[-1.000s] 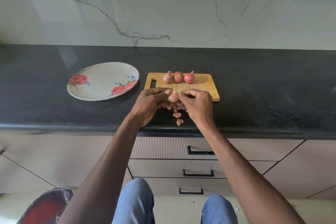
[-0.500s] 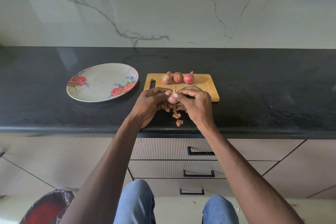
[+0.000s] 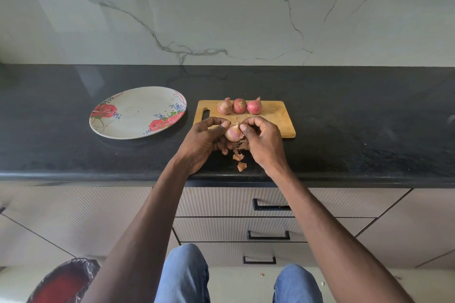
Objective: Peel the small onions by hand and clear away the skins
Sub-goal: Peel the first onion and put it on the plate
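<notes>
My left hand [image 3: 204, 141] grips a small pinkish onion [image 3: 232, 132] just in front of the wooden cutting board [image 3: 280, 120]. My right hand [image 3: 262, 141] pinches the dry skin at the onion's top and right side, and loose skin hangs below it. Three unpeeled small onions [image 3: 239, 106] stand in a row at the back of the board. A few torn skin pieces [image 3: 240, 161] lie on the black counter between my wrists.
A floral plate [image 3: 138, 112] with nothing on it lies left of the board. The black counter [image 3: 357, 135] ends in a front edge over drawers with black handles [image 3: 269, 235]. A bin with a red and black liner [image 3: 61, 283] stands on the floor at lower left.
My right thumb and fingers have shifted on the onion, and more pale flesh and hanging skin show. The hands stay in the same place.
</notes>
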Available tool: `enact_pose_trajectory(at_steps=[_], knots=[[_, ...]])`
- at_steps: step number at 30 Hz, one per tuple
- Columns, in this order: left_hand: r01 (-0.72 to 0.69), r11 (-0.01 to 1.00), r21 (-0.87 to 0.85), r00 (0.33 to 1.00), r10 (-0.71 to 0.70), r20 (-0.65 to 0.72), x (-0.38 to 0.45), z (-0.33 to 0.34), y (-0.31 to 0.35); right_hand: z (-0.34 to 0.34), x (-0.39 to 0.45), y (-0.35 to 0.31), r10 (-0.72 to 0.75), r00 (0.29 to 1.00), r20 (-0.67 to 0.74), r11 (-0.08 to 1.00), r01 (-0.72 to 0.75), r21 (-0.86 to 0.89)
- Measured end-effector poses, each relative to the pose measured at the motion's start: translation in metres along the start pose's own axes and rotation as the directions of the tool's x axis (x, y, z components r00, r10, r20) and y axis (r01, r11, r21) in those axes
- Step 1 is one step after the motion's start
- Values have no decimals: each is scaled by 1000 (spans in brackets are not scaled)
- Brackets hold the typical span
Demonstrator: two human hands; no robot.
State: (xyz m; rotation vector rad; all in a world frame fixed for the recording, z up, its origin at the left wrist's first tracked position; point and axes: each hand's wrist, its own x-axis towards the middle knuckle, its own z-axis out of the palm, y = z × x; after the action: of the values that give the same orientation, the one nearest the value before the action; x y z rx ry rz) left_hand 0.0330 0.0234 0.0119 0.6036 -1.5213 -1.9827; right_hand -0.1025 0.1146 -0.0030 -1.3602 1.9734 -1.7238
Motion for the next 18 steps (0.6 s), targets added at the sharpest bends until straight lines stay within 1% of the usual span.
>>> enact_pose_trajectory(at_steps=[3,5,11,15,18], knots=[[-15,1000,24,999,14,31,-1,0,0,1,0,0,20,1000,21,1000,-20,-11],[-16,1000,14,1000,16,27,-1,0,0,0,1,0,38,999,34,999,-38,-1],[6,1000,2,1000,-6,7,0,0,0,0,1,1,128,986,102,986,-138,95],[29,1000,-3,999,-28,19,-1,1,1,-1,1,1,145,979,143,972,-167,163],[35,999,-9,999,-35,15,-2,2,3,0,2,1,149,976,159,971,-175,160]])
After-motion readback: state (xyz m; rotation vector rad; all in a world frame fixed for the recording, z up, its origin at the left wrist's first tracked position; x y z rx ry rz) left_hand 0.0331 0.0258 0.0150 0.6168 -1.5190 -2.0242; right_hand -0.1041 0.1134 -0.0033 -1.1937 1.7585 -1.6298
